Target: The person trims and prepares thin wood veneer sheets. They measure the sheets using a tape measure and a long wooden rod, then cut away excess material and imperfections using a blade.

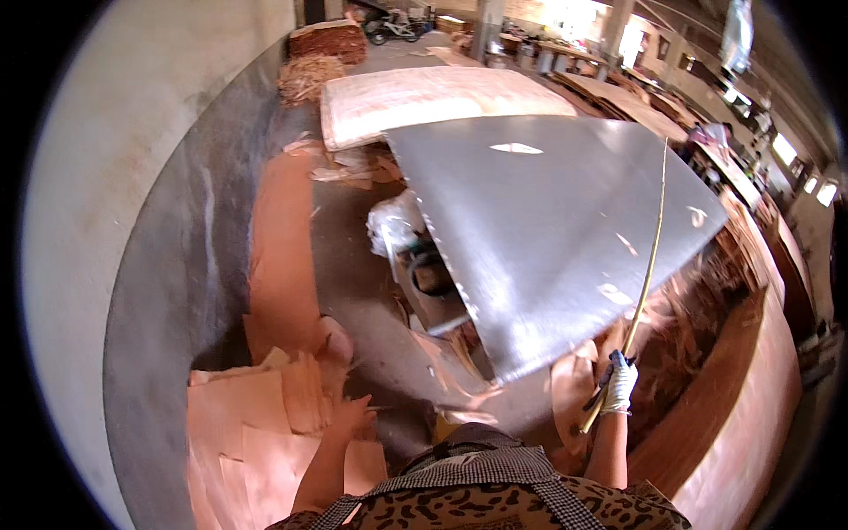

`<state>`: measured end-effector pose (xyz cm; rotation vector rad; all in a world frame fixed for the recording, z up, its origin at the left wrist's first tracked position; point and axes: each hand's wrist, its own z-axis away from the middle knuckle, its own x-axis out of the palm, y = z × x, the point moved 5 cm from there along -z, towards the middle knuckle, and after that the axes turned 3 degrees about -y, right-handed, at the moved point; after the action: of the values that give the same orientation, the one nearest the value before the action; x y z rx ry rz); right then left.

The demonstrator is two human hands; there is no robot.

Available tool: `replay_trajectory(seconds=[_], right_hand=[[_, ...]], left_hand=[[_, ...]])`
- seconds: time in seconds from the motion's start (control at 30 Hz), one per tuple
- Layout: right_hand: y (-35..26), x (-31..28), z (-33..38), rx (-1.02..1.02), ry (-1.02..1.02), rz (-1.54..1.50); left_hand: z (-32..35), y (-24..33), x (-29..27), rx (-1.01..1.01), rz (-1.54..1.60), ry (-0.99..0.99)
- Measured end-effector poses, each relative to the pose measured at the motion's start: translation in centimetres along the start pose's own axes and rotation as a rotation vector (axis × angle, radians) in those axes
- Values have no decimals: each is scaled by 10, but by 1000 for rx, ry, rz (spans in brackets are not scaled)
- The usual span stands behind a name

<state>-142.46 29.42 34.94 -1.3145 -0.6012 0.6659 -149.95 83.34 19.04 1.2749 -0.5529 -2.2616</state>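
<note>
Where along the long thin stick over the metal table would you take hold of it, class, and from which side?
Grip the stick near its lower end, where the gloved right hand already wraps it. It is long, thin and slightly bowed, leaning up over the metal table, so the near end is probably the easiest to reach. Come from the person's right side, fingers closing around the shaft.

A single head-worn fisheye view looks steeply down and forward — close over the person's own torso at the lower edge, metal table (548,230) mid-frame, workshop perhaps stretching far into the blurred upper right.
</note>
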Motion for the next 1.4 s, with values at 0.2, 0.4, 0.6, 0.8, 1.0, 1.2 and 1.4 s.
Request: replay_trajectory(seconds=[0.2, 0.4, 0.6, 0.8, 1.0, 1.2, 1.4], right_hand=[[-27, 269, -32, 54, -259, -104], [-22, 496, -70, 71, -375, -259], [-5, 674, -87, 66, -405, -171], [-2, 782, -119, 100, -341, -65], [102, 923, -134, 197, -365, -64], [131, 1189, -66, 291, -985, 216], [141, 1391, -60, 41, -1531, 539]], left_hand=[[-12, -67, -102, -251, 381, 192], [-42, -184, -153, -381, 276, 537], [-175, -320, -267, -419, 296, 392], [-381, -180, -505, 6, 103, 231], [-555, -112, -608, 276, 276, -15], [-644, -103, -707, 315, 217, 60], [-706, -258, -857, -74, 73, 206]])
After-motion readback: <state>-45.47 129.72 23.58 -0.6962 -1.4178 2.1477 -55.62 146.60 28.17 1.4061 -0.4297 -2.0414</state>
